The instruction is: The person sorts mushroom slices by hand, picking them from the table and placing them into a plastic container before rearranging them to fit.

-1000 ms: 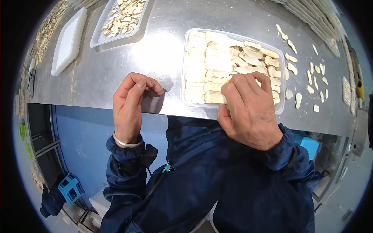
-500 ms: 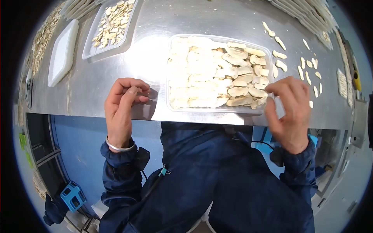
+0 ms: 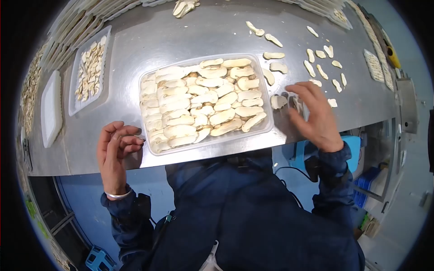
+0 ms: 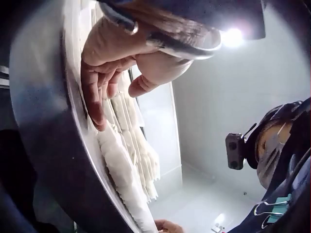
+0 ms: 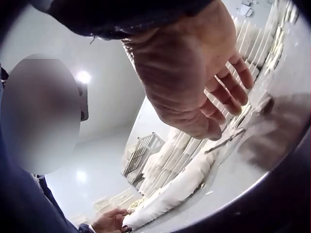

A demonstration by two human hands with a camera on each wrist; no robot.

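Note:
A clear plastic tray [image 3: 270,118] of pale mushroom slices [image 3: 199,97] laid in tight rows sits near the table's front edge. At its lower left corner is my left hand [image 3: 115,151], fingers loosely bent, fingertips right at the tray's rim and nothing held. To the right of the tray, my right hand [image 3: 316,116] hovers low over the metal table, thumb and fingers apart. A loose mushroom slice [image 3: 279,101] lies just left of its fingertips, and another slice is in shadow between thumb and forefinger. In the right wrist view the palm [image 5: 180,73] shows empty.
Several loose slices [image 3: 321,71] are scattered on the steel table [image 3: 203,36] at the right. At left stand a tray of smaller pieces [image 3: 106,67] and a white tray [image 3: 52,108]. Stacked trays [image 3: 68,36] line the back left; a small slice pile [image 3: 184,7] lies at the back.
My right hand has left the tray's slices and moved right, over the loose slices on the table. My left hand has come up to the tray's corner. The head view has swung right.

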